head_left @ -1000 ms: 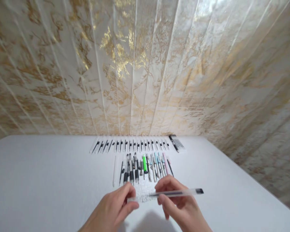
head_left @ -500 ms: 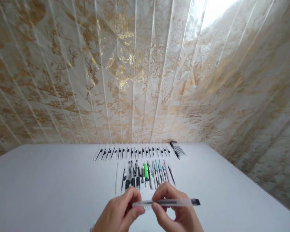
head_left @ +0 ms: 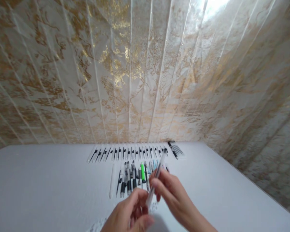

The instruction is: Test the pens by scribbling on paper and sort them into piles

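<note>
A translucent pen (head_left: 151, 192) with a black end is pinched between the thumb and fingers of my right hand (head_left: 174, 191). It slants, black end up and away from me, pale end down toward my left hand (head_left: 130, 211). My left hand has its thumb spread from its curled fingers. The pen's lower end is at its index finger; whether they touch I cannot tell. Just beyond my hands lies a row of assorted pens, among them a bright green highlighter (head_left: 142, 171), black-gripped pens (head_left: 129, 185) and a clear tube (head_left: 111, 182). My right hand covers part of that row.
Along the back of the white table (head_left: 50, 187) runs a long row of clear pen parts with black pieces (head_left: 128, 153). At its right end lies a group of thin dark refills (head_left: 177, 149). A gold-patterned covering (head_left: 120, 64) rises behind the table.
The pen has swung from level to a steep slant, its black end now pointing away. My left hand's thumb and fingers have parted, and my right hand has moved farther forward. The view has shifted slightly.
</note>
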`<state>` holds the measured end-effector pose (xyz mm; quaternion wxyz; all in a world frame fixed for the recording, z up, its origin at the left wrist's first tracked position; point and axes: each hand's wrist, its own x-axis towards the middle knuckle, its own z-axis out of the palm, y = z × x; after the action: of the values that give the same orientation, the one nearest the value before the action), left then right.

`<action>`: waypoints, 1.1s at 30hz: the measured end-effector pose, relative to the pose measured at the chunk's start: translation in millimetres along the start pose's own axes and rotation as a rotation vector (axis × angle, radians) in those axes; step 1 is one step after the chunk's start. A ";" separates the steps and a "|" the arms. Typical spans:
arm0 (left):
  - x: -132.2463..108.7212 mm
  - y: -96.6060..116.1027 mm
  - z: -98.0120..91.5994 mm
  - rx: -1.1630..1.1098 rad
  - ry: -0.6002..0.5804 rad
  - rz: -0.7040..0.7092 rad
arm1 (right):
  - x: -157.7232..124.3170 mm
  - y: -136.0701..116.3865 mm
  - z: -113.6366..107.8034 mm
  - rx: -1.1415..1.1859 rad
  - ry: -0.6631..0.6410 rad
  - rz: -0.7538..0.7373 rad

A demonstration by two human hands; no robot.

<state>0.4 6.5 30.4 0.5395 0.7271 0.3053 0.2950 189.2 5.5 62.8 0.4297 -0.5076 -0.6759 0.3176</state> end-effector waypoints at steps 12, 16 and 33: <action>-6.5 -49.2 -71.2 0.673 0.362 -0.016 | 82.9 141.9 -165.9 -0.982 0.290 0.687; 0.8 -57.4 -78.2 0.713 0.381 -0.040 | 96.6 158.7 -152.9 -1.032 0.238 0.728; 18.3 -45.1 -74.8 0.945 0.303 -0.148 | 19.7 93.4 -75.4 -0.783 0.265 0.274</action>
<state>-50.3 76.0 6.9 0.1204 0.8173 0.5314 0.1875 293.6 50.3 19.4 0.2418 -0.7536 -0.6108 0.0237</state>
